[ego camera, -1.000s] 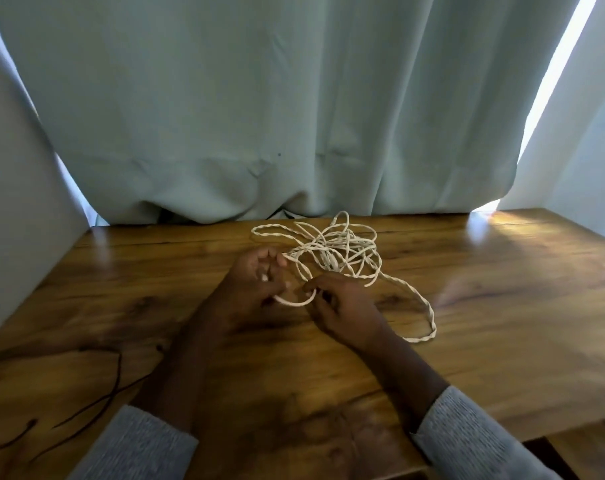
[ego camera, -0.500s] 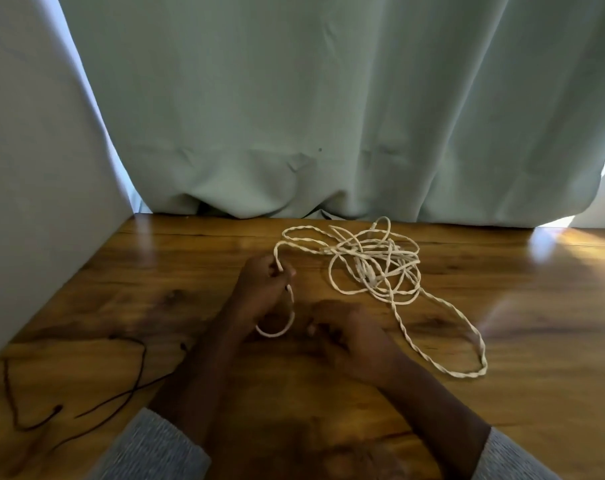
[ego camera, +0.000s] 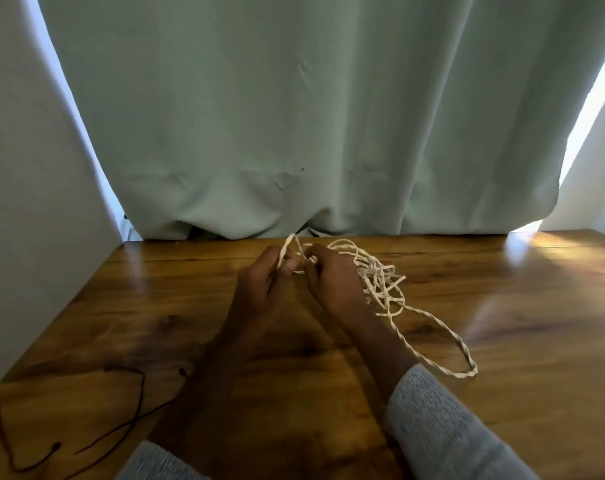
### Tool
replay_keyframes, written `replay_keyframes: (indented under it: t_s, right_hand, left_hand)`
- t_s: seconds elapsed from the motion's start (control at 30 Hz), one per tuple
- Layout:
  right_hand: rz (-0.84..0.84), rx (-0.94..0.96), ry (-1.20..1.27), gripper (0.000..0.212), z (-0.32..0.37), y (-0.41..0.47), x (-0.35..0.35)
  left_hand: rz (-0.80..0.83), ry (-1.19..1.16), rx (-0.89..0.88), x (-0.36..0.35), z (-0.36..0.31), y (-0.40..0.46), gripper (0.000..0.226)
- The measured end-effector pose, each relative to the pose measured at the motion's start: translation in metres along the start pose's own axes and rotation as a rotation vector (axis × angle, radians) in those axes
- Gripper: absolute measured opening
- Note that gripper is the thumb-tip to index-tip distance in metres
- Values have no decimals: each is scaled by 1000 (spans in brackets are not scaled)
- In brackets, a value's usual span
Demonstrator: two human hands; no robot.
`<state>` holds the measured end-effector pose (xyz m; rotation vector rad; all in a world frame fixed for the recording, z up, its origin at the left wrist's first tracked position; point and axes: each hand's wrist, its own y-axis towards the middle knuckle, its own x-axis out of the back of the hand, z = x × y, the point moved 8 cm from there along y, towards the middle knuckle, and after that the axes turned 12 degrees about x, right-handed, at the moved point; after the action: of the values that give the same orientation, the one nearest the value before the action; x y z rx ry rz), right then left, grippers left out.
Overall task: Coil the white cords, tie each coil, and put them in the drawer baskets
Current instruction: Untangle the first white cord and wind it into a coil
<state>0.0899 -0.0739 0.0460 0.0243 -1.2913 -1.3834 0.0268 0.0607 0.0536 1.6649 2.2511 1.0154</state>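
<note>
A white twisted cord [ego camera: 380, 282] lies in a loose tangle on the wooden table [ego camera: 501, 306], with one long loop trailing out to the right front. My left hand [ego camera: 264, 285] pinches a raised loop of the cord near the table's far edge. My right hand [ego camera: 332, 282] sits close beside it, fingers closed on the cord where the tangle begins. Both hands are lifted slightly above the tabletop. No drawer or basket is in view.
A thin black cord [ego camera: 86, 434] curls on the table's front left. A pale green curtain [ego camera: 294, 116] hangs along the far edge. A white wall [ego camera: 24, 202] bounds the left side; bright light falls on the table's right.
Both hands moved away from me toward the curtain and lifted a loop of the white cord. The tangle was drawn together beside my right hand.
</note>
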Motion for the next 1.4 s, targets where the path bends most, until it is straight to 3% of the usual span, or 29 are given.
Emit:
replay_keyframes:
  t_s: [0.1,0.2,0.4,0.53,0.63,0.77,0.83,1.03,1.23,1.4]
  right_hand:
    - [60,-54,-124,23,-24,-3,6]
    - [91,-50,-254,22,-39,-6,14]
    - [80,156,-4,18,-32,3,10]
    - [209,214,16,24,-35,-6,4]
    - [124,75,36,31,-62,-3,17]
    - [-18,-84,-42,48,-91,-4,46]
    - [-13,-95,-131,53,-93,-6,54]
    - [169,-49,-267,21,-76,-2,39]
    - [166,2,-386,23,-73,-1,44]
    - [268,89,-245,11,-67,10,40]
  left_hand:
    - [-109,-105,132,12,15,3,5]
    - [-144,-214,365,5,45,9,11]
    - [13,-298,574,-58,69,29,15]
    - [24,-321,650,-81,87,38,24]
    - [-22,-387,742,-76,97,41,20]
    - [-6,-670,831,-61,106,43,36]
    - [-2,-701,857,-54,110,40,39]
    - [56,-945,858,-51,98,40,40]
    - [90,-1298,756,-33,85,49,39]
    - [114,-1132,747,-42,78,45,35]
